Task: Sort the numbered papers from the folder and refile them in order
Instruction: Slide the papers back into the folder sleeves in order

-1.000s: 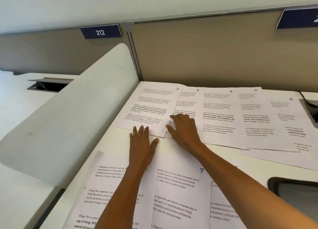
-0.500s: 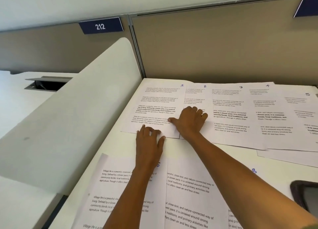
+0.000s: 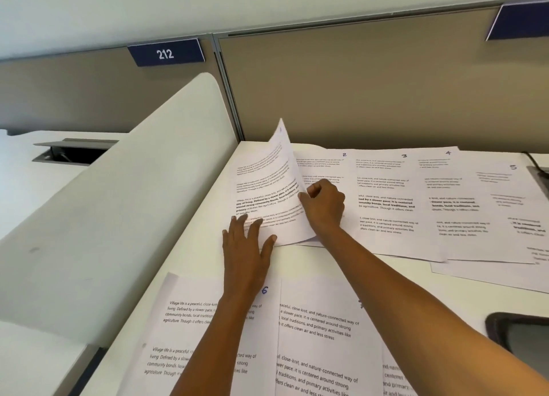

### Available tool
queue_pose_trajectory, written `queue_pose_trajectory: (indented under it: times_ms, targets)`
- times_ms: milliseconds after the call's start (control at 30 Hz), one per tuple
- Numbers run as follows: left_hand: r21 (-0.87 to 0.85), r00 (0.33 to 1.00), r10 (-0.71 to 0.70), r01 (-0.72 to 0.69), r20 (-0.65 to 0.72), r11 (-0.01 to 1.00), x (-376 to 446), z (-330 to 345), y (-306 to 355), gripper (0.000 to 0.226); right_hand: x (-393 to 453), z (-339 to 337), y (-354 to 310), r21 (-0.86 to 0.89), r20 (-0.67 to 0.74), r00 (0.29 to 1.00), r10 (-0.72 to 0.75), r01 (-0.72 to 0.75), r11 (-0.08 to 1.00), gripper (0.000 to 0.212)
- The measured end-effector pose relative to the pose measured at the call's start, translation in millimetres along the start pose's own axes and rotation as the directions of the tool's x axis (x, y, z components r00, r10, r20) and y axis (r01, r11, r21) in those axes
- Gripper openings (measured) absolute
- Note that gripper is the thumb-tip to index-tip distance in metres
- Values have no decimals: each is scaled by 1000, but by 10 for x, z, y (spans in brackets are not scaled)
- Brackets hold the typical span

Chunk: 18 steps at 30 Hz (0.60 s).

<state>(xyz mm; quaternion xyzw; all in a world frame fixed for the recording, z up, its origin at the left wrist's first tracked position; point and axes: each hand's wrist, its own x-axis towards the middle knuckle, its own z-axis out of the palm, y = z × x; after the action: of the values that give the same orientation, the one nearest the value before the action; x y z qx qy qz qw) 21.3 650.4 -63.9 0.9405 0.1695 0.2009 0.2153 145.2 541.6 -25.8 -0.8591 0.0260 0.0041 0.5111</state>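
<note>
Lifting the first sheet (image 3: 267,193) by its right edge, my right hand (image 3: 323,205) pinches it, apparently to gather it, while my left hand (image 3: 248,247) lies flat, pinning its corner.

- A blue sign (image 3: 166,52) on the partition reads "212" in white.
- Sheets in the far row carry handwritten corner numbers: "2" (image 3: 344,154), "3" (image 3: 404,156), "4" (image 3: 448,152), "5" (image 3: 513,167).
- A near sheet (image 3: 208,330) is marked "6" beside the wrist; its print begins "Village life is a peaceful, close-kni…".
- The next near sheet (image 3: 320,336) reads "a slower pace, it is centered around strong", then "it offers clean air and less stress".
- The lifted sheet (image 3: 267,193) has bold lines: "way of living. Defined by a slower pace".
</note>
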Motion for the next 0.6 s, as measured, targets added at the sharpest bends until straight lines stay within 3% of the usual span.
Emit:
queue_pose_trajectory:
  times_ms: [200,333,433,600]
  targets:
    - [-195,979,-165,141,-116,971,-14,-109,177,38,30,-364,-19,126,-12,1000,-29,30,992,22]
    - [-412,899,-390,284,-201,866,-5,-226,408,28,10,-699,91,251,7,1000,-6,4,968,21]
    - [-605,856,-500,328,-135,726,-9,-280,583,25,-55,-973,177,324,9,1000,19,-21,946,22]
    - [-729,810,-579,454,98,513,-108,-391,988,10,-219,-1473,350,405,53,998,38,-56,912,22]
